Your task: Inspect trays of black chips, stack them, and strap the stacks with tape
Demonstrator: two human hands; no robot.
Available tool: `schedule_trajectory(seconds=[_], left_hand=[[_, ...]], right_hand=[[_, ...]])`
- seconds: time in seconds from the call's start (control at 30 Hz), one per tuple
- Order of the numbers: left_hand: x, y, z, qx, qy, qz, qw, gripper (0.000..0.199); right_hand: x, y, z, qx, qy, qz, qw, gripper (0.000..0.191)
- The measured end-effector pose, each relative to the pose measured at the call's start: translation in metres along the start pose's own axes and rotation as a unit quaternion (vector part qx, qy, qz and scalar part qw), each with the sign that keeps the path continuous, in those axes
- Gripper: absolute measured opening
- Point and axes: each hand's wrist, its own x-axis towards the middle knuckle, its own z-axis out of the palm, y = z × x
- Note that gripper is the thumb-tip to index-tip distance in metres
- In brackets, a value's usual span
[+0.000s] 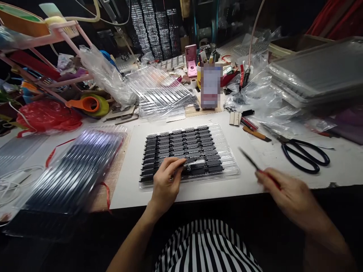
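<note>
A clear plastic tray (231,166) lies on a white board, with rows of black comb-edged parts (177,143) in it. Over the tray's front edge, my left hand (168,179) pinches a small black part (190,161) between thumb and fingers. To the right of the tray, my right hand (286,194) is closed around a thin pointed tool (251,159) with a red handle. The tool's tip points up and left, clear of the tray. Motion blurs this hand somewhat.
Dark scissors (306,155) lie at the right, near an orange-handled knife (256,133). Filled plastic trays (68,173) are stacked at the left. A phone (211,87) stands behind the tray, beside empty clear trays (161,90).
</note>
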Motion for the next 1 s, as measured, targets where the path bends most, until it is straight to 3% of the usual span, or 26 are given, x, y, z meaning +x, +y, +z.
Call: schedule_trajectory(seconds=[0.07,0.17,0.27,0.37,0.5,0.63,0.8,1.0], left_hand=[[0.008,-0.001,0.011,0.029,-0.01,0.051,0.998,0.025],[0.014,-0.005,0.023,0.088,-0.04,0.101,0.99,0.023],[0.015,-0.009,0.027,0.172,-0.064,0.115,0.976,0.025],[0.013,-0.008,0.021,0.204,-0.066,0.094,0.972,0.027],[0.009,-0.005,-0.003,0.193,-0.035,0.033,0.98,0.029],[-0.009,-0.013,-0.041,0.18,0.028,-0.039,0.982,0.026],[-0.043,-0.036,-0.081,0.205,0.085,-0.132,0.966,0.026],[-0.064,-0.053,-0.093,0.124,0.09,-0.207,0.966,0.026]], right_hand=[[0.015,0.02,-0.013,-0.187,0.129,0.014,0.974,0.038],[0.032,0.047,-0.018,-0.305,0.176,0.019,0.936,0.035],[0.033,0.055,-0.011,-0.297,0.259,0.024,0.919,0.035],[0.025,0.042,0.003,-0.206,0.333,-0.034,0.92,0.028],[0.02,0.01,0.025,-0.039,0.297,-0.161,0.94,0.019],[0.028,-0.012,0.049,-0.083,0.2,-0.231,0.949,0.028],[0.038,-0.025,0.076,-0.174,0.164,-0.252,0.938,0.035],[0.037,-0.035,0.079,-0.132,0.164,-0.232,0.95,0.034]])
